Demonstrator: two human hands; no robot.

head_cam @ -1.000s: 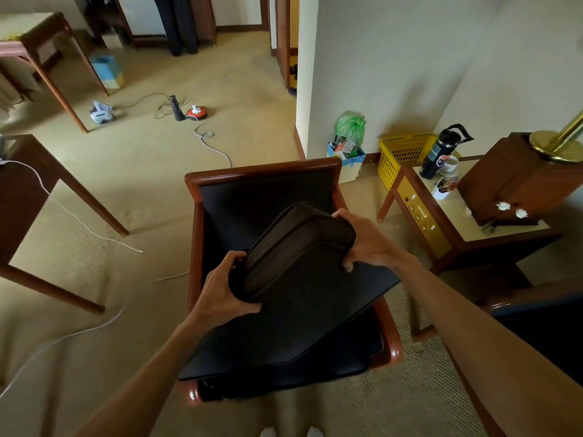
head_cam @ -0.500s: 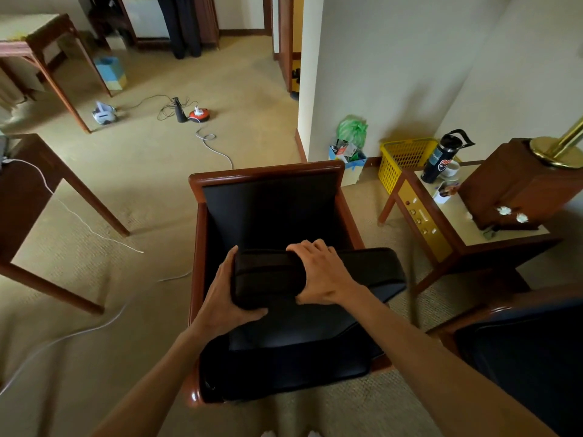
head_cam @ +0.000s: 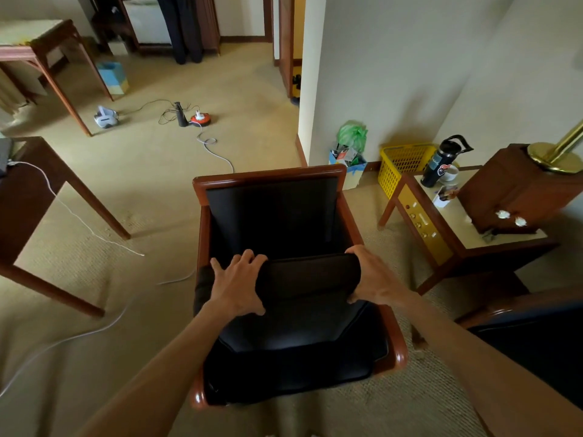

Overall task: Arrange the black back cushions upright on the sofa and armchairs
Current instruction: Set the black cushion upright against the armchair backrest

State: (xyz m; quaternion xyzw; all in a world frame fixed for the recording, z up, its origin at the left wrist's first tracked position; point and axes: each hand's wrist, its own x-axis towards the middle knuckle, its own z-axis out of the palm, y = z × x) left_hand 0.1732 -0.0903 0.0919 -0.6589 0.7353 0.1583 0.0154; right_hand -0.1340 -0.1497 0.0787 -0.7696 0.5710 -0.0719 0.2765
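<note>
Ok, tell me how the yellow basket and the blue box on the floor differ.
The yellow basket has open lattice walls; the blue box has solid sides. The yellow basket is one colour, while the blue box turns pale yellow along its base. The yellow basket sits by the wall beside the side table; the blue box stands further off, near a table leg. Both rest on the carpet.

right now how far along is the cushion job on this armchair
Done: nothing upright yet. In hand: the left hand and right hand grip the black cushion, which slopes across the armchair seat. Left: stand it against the chair's back; another armchair's edge shows at right.
</note>
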